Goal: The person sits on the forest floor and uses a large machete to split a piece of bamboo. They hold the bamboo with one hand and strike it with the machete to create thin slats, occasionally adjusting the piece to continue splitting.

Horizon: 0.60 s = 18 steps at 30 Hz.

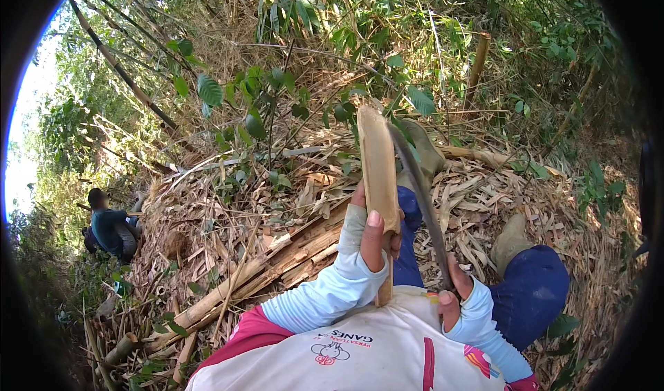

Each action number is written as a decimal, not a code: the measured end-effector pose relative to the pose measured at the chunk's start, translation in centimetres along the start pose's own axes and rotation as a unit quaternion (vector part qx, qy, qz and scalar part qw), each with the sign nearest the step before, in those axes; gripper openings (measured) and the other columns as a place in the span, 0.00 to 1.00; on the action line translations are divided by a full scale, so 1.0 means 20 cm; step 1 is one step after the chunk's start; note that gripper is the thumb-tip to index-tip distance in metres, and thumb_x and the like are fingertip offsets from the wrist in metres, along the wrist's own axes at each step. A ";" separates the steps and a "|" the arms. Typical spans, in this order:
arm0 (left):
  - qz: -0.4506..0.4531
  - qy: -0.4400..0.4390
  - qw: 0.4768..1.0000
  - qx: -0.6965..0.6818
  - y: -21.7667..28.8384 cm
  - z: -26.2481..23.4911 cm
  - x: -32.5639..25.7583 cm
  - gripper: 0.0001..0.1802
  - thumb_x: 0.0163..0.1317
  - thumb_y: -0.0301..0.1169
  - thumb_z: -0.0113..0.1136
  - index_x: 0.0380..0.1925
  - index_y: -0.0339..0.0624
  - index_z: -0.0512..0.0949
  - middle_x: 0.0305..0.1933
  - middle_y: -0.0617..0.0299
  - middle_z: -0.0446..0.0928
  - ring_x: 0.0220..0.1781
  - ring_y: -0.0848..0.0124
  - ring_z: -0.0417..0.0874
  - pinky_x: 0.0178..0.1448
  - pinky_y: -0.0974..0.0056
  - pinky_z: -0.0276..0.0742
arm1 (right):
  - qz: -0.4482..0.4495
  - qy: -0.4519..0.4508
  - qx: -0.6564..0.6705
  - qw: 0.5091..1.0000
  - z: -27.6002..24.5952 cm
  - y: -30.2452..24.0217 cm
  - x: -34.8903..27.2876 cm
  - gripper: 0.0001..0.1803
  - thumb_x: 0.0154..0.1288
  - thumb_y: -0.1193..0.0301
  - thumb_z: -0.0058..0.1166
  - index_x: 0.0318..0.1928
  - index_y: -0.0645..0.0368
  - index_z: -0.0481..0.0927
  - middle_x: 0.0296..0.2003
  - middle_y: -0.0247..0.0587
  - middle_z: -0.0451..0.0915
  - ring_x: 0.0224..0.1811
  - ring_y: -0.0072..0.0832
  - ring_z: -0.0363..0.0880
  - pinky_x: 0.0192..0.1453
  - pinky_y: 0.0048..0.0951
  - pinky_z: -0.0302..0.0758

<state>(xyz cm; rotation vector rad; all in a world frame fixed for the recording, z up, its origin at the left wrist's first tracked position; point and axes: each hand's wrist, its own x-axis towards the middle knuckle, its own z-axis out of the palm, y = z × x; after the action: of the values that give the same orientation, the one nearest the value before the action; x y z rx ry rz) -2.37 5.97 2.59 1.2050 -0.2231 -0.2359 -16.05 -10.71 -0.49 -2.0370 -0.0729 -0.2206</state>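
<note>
Upright in front of my chest stands a split bamboo piece (pixel 378 162), pale on its inner face, with a slanted upper end. My left hand (pixel 372 244) is closed around its lower half, the thumb lying across the front. In my right hand (pixel 458 293) is a machete with a long, dark, slightly curved blade (pixel 425 201). The blade points up and away, just right of the bamboo, its tip near the bamboo's upper end. Whether blade and bamboo touch I cannot tell. The machete's handle is mostly hidden by my fingers.
Split bamboo lengths (pixel 277 266) lie on the leaf litter to my left. My legs in blue trousers (pixel 532 291) and green boots (pixel 510 244) extend ahead. A leafy sapling (pixel 270 107) and a cut stump (pixel 477 69) stand beyond. Another person (pixel 111 226) sits far left.
</note>
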 end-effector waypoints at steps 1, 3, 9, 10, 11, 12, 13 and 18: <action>0.008 -0.003 1.000 -0.015 0.01 -0.01 0.00 0.39 0.67 0.52 0.50 0.68 0.41 0.52 0.37 0.60 0.72 0.24 0.75 0.73 0.25 0.72 0.72 | 0.048 -0.018 0.018 0.999 -0.02 0.00 -0.02 0.32 0.66 0.66 0.53 0.68 0.62 0.64 0.38 0.58 0.81 0.33 0.44 0.82 0.41 0.35 0.77; 0.028 -0.009 0.999 -0.044 0.04 -0.04 0.01 0.40 0.65 0.52 0.52 0.68 0.40 0.52 0.38 0.58 0.73 0.25 0.72 0.76 0.27 0.69 0.76 | -0.009 0.003 0.008 1.000 -0.02 0.06 -0.04 0.31 0.68 0.63 0.52 0.67 0.63 0.65 0.35 0.51 0.80 0.29 0.36 0.79 0.36 0.32 0.75; 0.075 -0.069 0.992 -0.076 0.16 -0.11 0.05 0.52 0.55 0.52 0.61 0.69 0.37 0.45 0.51 0.48 0.69 0.42 0.63 0.81 0.44 0.60 0.81 | -0.105 -0.069 -0.092 0.988 -0.05 0.01 -0.04 0.29 0.68 0.60 0.52 0.64 0.63 0.69 0.26 0.45 0.74 0.23 0.38 0.74 0.29 0.34 0.71; 0.083 -0.082 0.991 -0.071 0.19 -0.10 0.04 0.53 0.54 0.52 0.61 0.69 0.37 0.44 0.52 0.48 0.68 0.43 0.63 0.80 0.44 0.60 0.81 | -0.114 -0.069 -0.092 0.987 -0.05 0.00 -0.03 0.28 0.66 0.61 0.53 0.63 0.62 0.70 0.24 0.45 0.73 0.20 0.39 0.71 0.27 0.35 0.69; 0.090 -0.095 0.989 -0.066 0.20 -0.10 0.03 0.54 0.54 0.51 0.61 0.70 0.36 0.42 0.53 0.48 0.68 0.44 0.63 0.80 0.44 0.60 0.81 | -0.119 -0.073 -0.093 0.986 -0.05 -0.01 -0.03 0.28 0.66 0.61 0.53 0.63 0.62 0.70 0.23 0.45 0.72 0.20 0.39 0.71 0.27 0.36 0.69; 0.107 -0.083 0.990 -0.049 0.20 -0.11 0.04 0.51 0.51 0.52 0.64 0.67 0.40 0.50 0.50 0.46 0.70 0.43 0.59 0.80 0.42 0.59 0.84 | -0.123 -0.077 -0.094 0.985 -0.04 -0.01 -0.03 0.29 0.65 0.62 0.54 0.63 0.62 0.70 0.23 0.45 0.72 0.20 0.39 0.71 0.26 0.36 0.69; 0.109 -0.078 0.990 -0.043 0.20 -0.11 0.03 0.51 0.51 0.51 0.63 0.67 0.39 0.50 0.50 0.46 0.70 0.42 0.59 0.80 0.40 0.60 0.84 | -0.127 -0.081 -0.095 0.984 -0.04 -0.01 -0.03 0.29 0.65 0.62 0.54 0.63 0.62 0.70 0.22 0.45 0.71 0.20 0.39 0.71 0.26 0.36 0.69; 0.113 -0.045 0.992 -0.025 0.20 -0.08 0.00 0.48 0.52 0.49 0.61 0.66 0.38 0.50 0.50 0.48 0.69 0.38 0.62 0.80 0.37 0.63 0.83 | -0.112 -0.083 -0.120 0.983 -0.04 -0.05 -0.03 0.29 0.62 0.64 0.56 0.62 0.62 0.71 0.22 0.46 0.72 0.20 0.39 0.73 0.26 0.35 0.71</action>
<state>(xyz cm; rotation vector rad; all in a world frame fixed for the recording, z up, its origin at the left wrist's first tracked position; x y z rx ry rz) -1.71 8.65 5.76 1.1106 -0.4270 -0.0965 -16.94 -10.96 0.72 -2.2841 -0.3985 -0.2087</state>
